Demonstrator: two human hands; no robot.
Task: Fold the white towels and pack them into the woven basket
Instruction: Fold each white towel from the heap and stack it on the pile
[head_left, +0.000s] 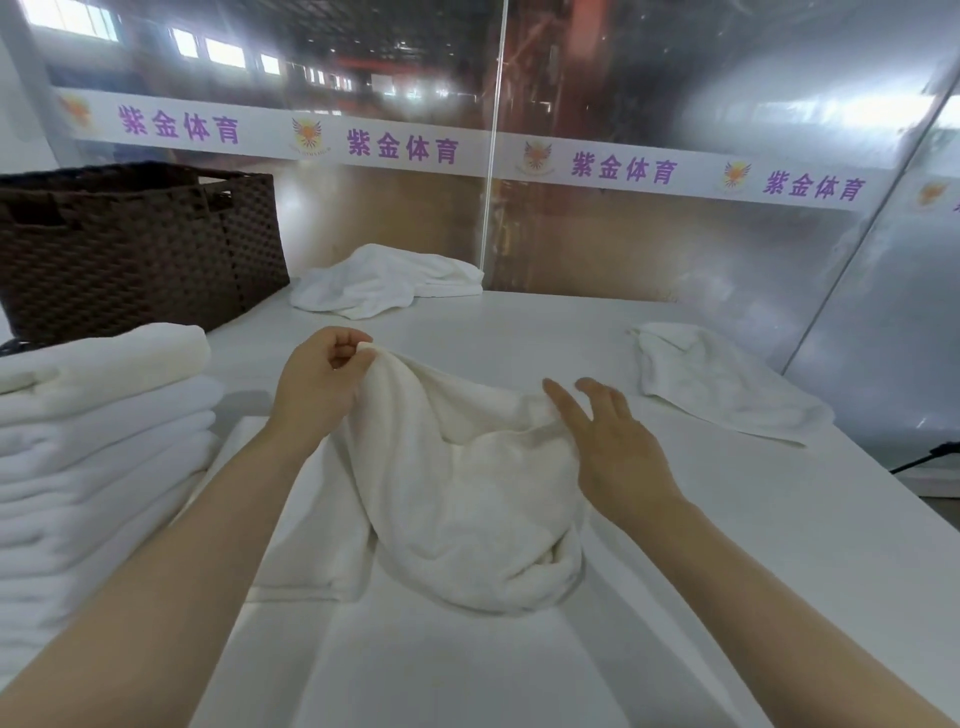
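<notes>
A crumpled white towel (462, 499) lies bunched in the middle of the white table (727, 545). My left hand (319, 384) pinches a raised corner of it between thumb and fingers. On the towel's right edge rests my right hand (608, 441), fingers spread and nearly straight. The dark brown woven basket (130, 249) stands at the back left. A stack of several folded white towels (93, 441) sits at the left edge, in front of the basket.
A loose white towel (384, 283) lies at the back centre against the glass wall. Another crumpled towel (722, 379) lies at the right. A flat white cloth (311, 519) is under the towel I hold. Glass panels enclose the table behind and to the right.
</notes>
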